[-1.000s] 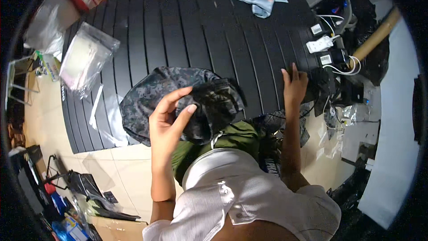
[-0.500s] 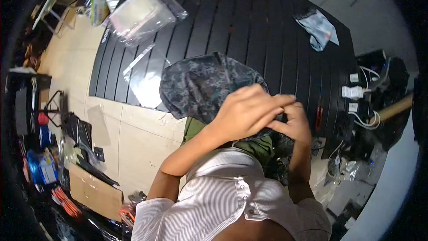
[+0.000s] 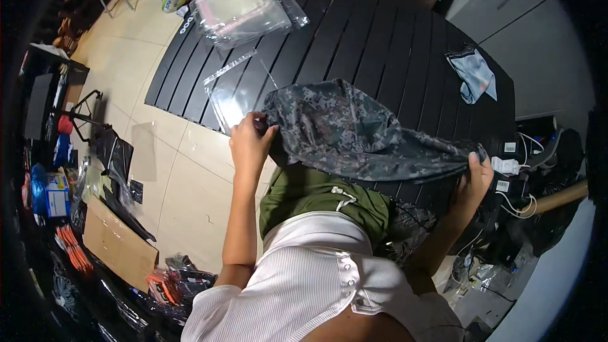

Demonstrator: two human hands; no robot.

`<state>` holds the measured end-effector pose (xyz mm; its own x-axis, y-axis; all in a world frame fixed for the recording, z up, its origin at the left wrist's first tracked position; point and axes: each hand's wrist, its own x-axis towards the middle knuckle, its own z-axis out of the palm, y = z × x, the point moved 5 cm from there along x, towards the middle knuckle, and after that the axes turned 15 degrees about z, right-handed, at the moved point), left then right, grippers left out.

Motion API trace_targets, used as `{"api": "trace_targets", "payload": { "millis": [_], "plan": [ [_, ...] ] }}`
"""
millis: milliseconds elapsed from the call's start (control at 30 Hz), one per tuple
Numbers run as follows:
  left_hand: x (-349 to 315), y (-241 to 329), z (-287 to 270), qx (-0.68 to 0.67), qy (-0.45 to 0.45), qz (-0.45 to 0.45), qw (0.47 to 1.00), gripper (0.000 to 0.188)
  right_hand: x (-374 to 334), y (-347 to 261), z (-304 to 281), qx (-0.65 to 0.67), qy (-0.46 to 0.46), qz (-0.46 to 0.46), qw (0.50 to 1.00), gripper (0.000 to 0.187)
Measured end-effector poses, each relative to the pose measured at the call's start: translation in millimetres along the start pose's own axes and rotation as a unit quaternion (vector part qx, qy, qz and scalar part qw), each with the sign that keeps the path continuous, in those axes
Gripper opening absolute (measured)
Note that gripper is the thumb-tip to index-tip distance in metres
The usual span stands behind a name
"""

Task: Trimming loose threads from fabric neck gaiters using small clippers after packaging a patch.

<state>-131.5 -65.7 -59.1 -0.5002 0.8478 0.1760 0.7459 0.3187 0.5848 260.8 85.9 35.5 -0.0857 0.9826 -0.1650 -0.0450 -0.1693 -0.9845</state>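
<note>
A dark camouflage cloth (image 3: pixel 354 133) is stretched sideways over the near edge of the black slatted table (image 3: pixel 367 38). It is wide at the left and narrows toward the right. My left hand (image 3: pixel 249 145) pinches its left edge between thumb and fingers. At the other end my right hand (image 3: pixel 474 180) grips the narrow tip, thumb on top; the fingers beneath are partly hidden. A flat clear plastic bag (image 3: pixel 231 92) lies just beyond my left hand, at the table's left edge.
A stack of clear plastic packets (image 3: pixel 244 11) lies at the far left of the table. A light-blue printed cloth (image 3: pixel 475 76) is at the far right. White plugs and cables (image 3: pixel 506 166) sit beside the table's right edge. A cardboard sheet (image 3: pixel 117 240) is at the lower left.
My hands were together over the cloth's right part; now they are far apart, the left at its left edge, the right drawn out rightward. The cloth has stretched out lengthwise. The view has shifted slightly.
</note>
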Motion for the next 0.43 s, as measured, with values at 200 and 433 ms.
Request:
{"api": "trace_targets", "payload": {
  "millis": [200,433],
  "plan": [
    [-2,-2,3,-0.184,-0.005,-0.068,0.981,0.038,0,-1,-26,0.027,0.101,-0.010,0.994,0.019],
    [-2,-3,-3,-0.048,0.056,0.033,0.997,0.041,-2,9,-33,0.070,0.077,0.052,0.993,0.013]
  ]
}}
